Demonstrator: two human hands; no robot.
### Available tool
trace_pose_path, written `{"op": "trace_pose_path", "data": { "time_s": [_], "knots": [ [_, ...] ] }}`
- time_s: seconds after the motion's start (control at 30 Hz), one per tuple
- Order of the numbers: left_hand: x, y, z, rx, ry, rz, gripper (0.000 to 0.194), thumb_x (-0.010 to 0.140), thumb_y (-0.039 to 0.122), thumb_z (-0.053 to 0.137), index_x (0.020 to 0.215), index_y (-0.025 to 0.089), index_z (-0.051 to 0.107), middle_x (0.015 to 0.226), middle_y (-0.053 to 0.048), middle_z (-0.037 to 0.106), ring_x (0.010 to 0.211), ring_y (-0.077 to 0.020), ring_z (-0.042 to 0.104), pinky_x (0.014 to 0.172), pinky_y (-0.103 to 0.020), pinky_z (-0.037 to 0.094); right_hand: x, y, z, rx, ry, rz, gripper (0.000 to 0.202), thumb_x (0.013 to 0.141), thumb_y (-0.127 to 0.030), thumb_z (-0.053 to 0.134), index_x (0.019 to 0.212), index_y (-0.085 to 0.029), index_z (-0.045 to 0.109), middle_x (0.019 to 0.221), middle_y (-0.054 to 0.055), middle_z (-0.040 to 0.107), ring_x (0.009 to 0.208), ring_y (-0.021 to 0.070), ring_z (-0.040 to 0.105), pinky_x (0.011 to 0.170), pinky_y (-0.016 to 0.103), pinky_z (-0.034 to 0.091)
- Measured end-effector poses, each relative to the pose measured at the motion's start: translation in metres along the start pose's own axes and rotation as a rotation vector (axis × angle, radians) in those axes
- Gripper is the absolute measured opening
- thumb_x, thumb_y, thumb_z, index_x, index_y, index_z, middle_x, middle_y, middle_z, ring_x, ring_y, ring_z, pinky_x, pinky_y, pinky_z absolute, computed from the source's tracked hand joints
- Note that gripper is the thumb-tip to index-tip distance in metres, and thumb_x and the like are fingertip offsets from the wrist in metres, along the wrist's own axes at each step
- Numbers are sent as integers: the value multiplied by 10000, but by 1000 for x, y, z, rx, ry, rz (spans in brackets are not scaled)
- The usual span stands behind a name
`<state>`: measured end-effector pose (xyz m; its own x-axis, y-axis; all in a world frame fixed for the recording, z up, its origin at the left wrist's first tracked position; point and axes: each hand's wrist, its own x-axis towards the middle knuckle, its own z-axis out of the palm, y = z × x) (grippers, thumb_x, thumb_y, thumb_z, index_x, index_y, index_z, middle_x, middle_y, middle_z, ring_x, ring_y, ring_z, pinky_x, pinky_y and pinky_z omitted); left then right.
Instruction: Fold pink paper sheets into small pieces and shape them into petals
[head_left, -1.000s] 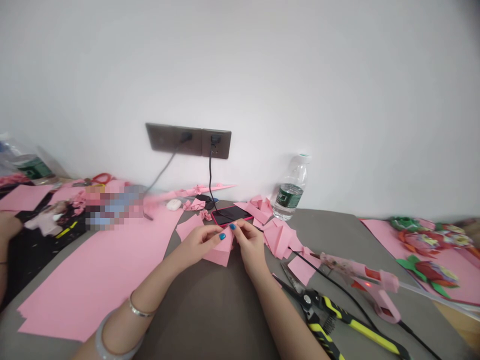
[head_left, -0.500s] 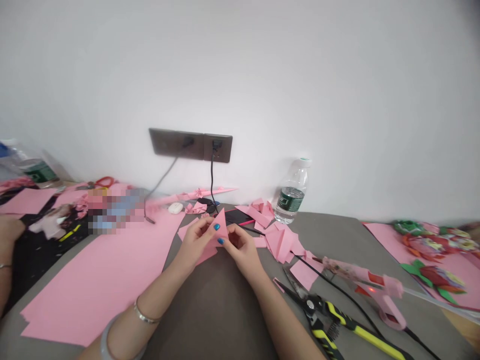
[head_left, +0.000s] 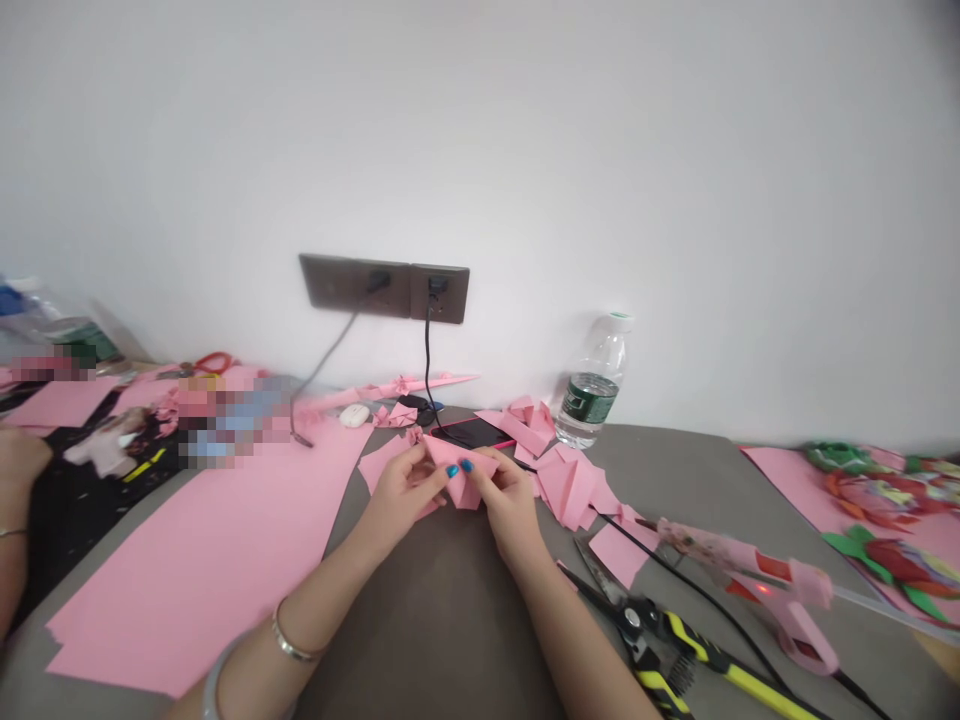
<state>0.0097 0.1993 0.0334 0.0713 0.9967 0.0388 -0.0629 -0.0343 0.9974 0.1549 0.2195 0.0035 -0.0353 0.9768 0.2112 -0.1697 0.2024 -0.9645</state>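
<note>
1. Folded pink paper (head_left: pixel 466 488): located mid-table, raised between the fingertips of the 2 hands and touched by both. Its longer upper edge runs left to right, dropping slightly toward the right.
2. Left hand (head_left: pixel 401 492): fingers narrow, pinching the paper from the left; thumb on its near face.
3. Right hand (head_left: pixel 514 498): fingers narrow, pinching from the right; thumb just beside the left thumb. Neither hand is clearly nearer to the paper. Fingers behind it are partly hidden.
4. Far side of the paper: 1 phone (head_left: pixel 474 432), partly covered by the hands.
5. Right of the hands: a heap of creased pink pieces (head_left: pixel 570 485), overlapping, exact count not determinable; 1 pair of shears (head_left: pixel 632 618), nearer; 1 glue gun (head_left: pixel 787 592), farther right, red light showing.
6. Left of the hands: large pink sheets (head_left: pixel 217 560), at least 2, stacked with corners offset.
7. Bottles: 2 in total; 1 clear bottle (head_left: pixel 589 395) against the wall, right of centre, and 1 second bottle (head_left: pixel 71 325) at far left.
8. Co-worker: 1 hand (head_left: pixel 21 465) at the left edge; grip cannot be told.
</note>
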Motion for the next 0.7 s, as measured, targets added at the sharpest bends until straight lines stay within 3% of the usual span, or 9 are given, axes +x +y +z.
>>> {"op": "trace_pose_path", "data": {
  "time_s": [0.2,0.37,0.7],
  "knots": [
    [3,5,-10,-29,175,80,272,755,415,708,841,160,674,774,-4,651,640,-129,623,563,-222,544,-2,0,-2,-32,-11,34,225,759,-393,690,719,-174,660,694,4,591,659,160,508,596,248,395],
    [6,-2,-13,-88,177,39,214,766,372,720,803,162,696,697,9,643,586,-111,605,536,-202,536,-4,0,-2,-52,-21,30,226,791,-391,668,734,-172,667,709,11,603,672,162,516,609,248,394],
    [5,0,-12,-164,166,-38,196,778,362,726,816,172,751,804,-22,677,678,-136,643,626,-245,593,-3,-4,-4,-98,-18,-36,203,817,-328,639,694,-169,665,664,12,601,637,157,526,592,252,399]
  ]
}}
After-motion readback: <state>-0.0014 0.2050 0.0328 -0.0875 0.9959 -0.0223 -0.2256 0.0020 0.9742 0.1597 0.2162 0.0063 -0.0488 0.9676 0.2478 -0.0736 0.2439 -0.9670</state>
